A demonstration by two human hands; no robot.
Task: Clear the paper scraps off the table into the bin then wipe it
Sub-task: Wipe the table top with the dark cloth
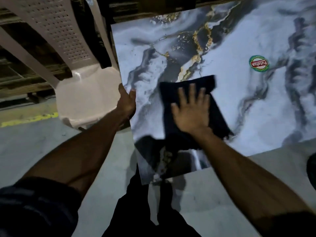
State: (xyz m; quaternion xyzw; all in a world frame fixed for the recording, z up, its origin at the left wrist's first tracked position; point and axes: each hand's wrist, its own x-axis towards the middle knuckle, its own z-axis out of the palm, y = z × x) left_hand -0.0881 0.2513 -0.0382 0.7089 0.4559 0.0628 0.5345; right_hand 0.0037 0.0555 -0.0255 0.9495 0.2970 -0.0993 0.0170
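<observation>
The table (pixel 248 103) has a marble-patterned top in white, grey and gold. A dark cloth (pixel 217 115) lies flat on its near left part. My right hand (pixel 191 110) presses flat on the cloth with fingers spread. My left hand (pixel 126 101) grips the table's left edge, thumb on top. No paper scraps show on the visible part of the table top.
A round green and red sticker (pixel 259 63) is stuck on the table top to the right. A beige plastic chair (pixel 82 79) stands close against the table's left edge. Grey concrete floor (pixel 34 144) lies below, with a yellow line at left. A dark object (pixel 311 170) shows at the right edge.
</observation>
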